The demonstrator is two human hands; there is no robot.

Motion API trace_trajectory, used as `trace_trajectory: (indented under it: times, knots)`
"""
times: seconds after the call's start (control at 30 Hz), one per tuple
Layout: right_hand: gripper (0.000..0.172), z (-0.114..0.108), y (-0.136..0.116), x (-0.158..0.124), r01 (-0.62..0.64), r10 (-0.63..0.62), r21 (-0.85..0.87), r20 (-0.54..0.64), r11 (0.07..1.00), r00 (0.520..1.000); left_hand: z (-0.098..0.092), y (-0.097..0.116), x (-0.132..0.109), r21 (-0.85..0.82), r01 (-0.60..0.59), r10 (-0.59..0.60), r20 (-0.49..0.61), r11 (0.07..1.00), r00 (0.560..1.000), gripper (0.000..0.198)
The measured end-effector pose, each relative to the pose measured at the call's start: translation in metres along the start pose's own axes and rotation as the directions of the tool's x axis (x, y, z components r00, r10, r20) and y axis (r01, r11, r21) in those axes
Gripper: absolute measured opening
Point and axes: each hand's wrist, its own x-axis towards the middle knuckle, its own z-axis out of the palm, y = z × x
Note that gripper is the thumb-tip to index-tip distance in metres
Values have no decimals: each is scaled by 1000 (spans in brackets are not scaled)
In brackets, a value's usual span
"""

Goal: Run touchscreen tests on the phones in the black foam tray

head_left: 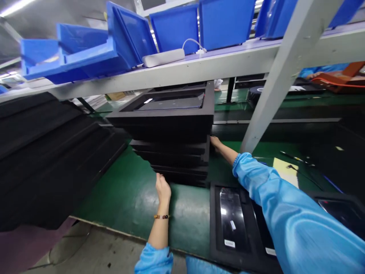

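Observation:
A tall stack of black foam trays (pixel 173 127) stands before me, its layers unevenly lined up. Dark flat panels (pixel 171 103) lie in the recess of the top tray. My left hand (pixel 163 188) grips the stack low at its front left, with its fingertips hidden by the bottom trays. At the right side, my right hand (pixel 216 143) is closed against the lower part of the stack, its fingers mostly hidden behind the edge. Nearer me on the right lies another foam tray (pixel 215 228) holding glossy black screens (pixel 232 217) with white labels.
Another dark stack (pixel 42 160) leans in from the left. Overhead runs a shelf (pixel 228 62) with blue bins (pixel 176 28), and a slanted white post (pixel 270 91) stands right of the stack. Yellow paper (pixel 286 171) lies on the green bench (pixel 122 201). A co-worker's sleeve (pixel 322 70) shows behind.

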Motion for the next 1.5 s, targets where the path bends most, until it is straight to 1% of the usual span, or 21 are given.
trace_trajectory:
  times: [0.1, 0.2, 0.23, 0.3, 0.33, 0.4, 0.43, 0.5, 0.53, 0.57, 0.63, 0.67, 0.73, 0.93, 1.1, 1.2, 1.37, 1.4, 1.43, 1.47, 1.5]
  knots:
    - [35, -16, 2, -53, -27, 31, -75, 59, 997, 998, -9, 0, -7, 36, 14, -14, 6, 999, 1000, 34]
    - [20, -61, 9, -138, 5, 6, -131, 83, 991, 997, -17, 4, -13, 40, -8, 6, 51, 999, 999, 32]
    - [22, -81, 14, -172, 65, -53, -162, 77, 985, 996, -19, 7, -18, 36, -19, 17, 58, 999, 998, 35]
    - [34, -127, 35, -244, 301, -319, -409, 25, 861, 947, -20, 14, -35, 34, -44, 43, 42, 998, 998, 44]
    - [35, -149, 52, -279, 305, -380, -519, -42, 798, 924, -20, 19, -48, 38, -60, 59, 28, 997, 998, 48]
    - [38, -190, 94, -342, 135, -423, -670, -288, 730, 859, -18, 31, -84, 52, -102, 101, 27, 993, 995, 49]
    - [42, -206, 118, -368, 16, -428, -705, -413, 709, 803, -15, 37, -104, 55, -125, 121, 69, 991, 990, 46]
    - [53, -230, 166, -407, -234, -391, -699, -609, 676, 690, -7, 52, -146, 46, -172, 155, 258, 984, 954, 41]
    - [59, -237, 187, -420, -311, -380, -683, -662, 661, 645, -1, 60, -165, 41, -211, 179, 391, 977, 903, 40]
    - [64, -241, 203, -428, -360, -368, -662, -699, 657, 613, 5, 68, -182, 51, -274, 210, 513, 960, 832, 39]
    - [68, -244, 225, -434, -400, -328, -632, -726, 663, 604, 17, 82, -205, 110, -421, 257, 646, 900, 718, 41]
    - [69, -242, 230, -434, -409, -305, -622, -730, 668, 611, 23, 88, -212, 150, -488, 271, 676, 860, 685, 42]
    - [68, -237, 231, -430, -413, -270, -610, -727, 676, 631, 30, 95, -216, 215, -572, 286, 696, 792, 658, 43]
    - [66, -222, 214, -429, -364, -230, -617, -674, 698, 702, 25, 95, -207, 247, -664, 358, 685, 706, 635, 34]
    - [55, -218, 206, -430, -246, -346, -715, -572, 654, 744, 24, 98, -208, 258, -640, 350, 661, 724, 663, 29]
    - [56, -215, 206, -424, -248, -343, -756, -530, 606, 775, 25, 97, -208, 269, -627, 344, 648, 731, 680, 29]
    - [61, -211, 205, -414, -325, -318, -741, -581, 587, 750, 30, 110, -219, 271, -676, 407, 627, 685, 664, 25]
    - [58, -211, 204, -412, -325, -316, -733, -588, 598, 745, 36, 118, -223, 231, -697, 436, 636, 679, 636, 24]
    - [55, -212, 203, -410, -326, -312, -721, -598, 611, 739, 46, 127, -229, 163, -723, 468, 664, 671, 583, 23]
    - [53, -214, 201, -408, -328, -305, -709, -608, 624, 733, 58, 138, -235, 58, -754, 500, 715, 654, 488, 23]
    - [51, -215, 200, -406, -331, -299, -699, -616, 634, 729, 73, 148, -242, -69, -777, 523, 776, 626, 353, 24]
